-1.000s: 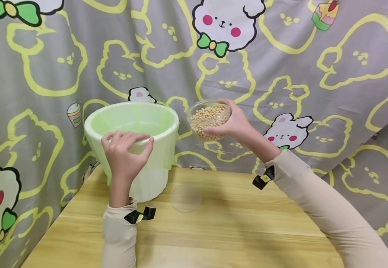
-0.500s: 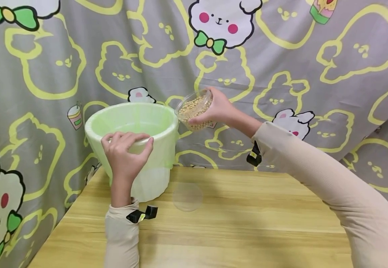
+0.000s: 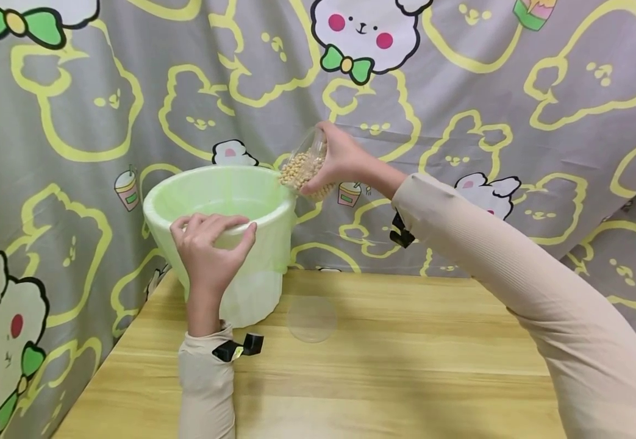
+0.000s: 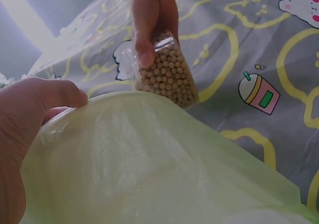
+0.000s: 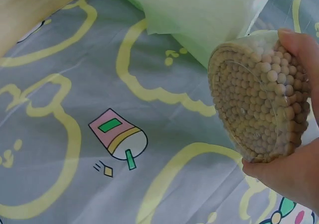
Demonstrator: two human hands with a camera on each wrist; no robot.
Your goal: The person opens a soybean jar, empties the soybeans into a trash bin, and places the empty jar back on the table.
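A white bin (image 3: 252, 286) lined with a thin pale green bag (image 4: 124, 159) stands on the table at the left. My left hand (image 3: 210, 253) grips its near rim, fingers over the edge and thumb outside. In my right hand (image 3: 342, 158) is a clear plastic tub (image 5: 249, 99) of soybeans (image 4: 169, 77), held round its sides by thumb and fingers. The tub tilts leftward at the bin's right rim, its mouth toward the opening. Beans lie heaped up to the lowered lip in the head view. Whether any are falling is too small to tell.
A translucent round lid (image 3: 312, 319) lies flat on the wooden table (image 3: 394, 366), right of the bin's base. Close behind the bin and table hangs a grey patterned curtain (image 3: 460, 122).
My right hand has carried the tub left and up to the bin's rim, tipping it from nearly level to steeply tilted. My left hand has kept its grip on the rim.
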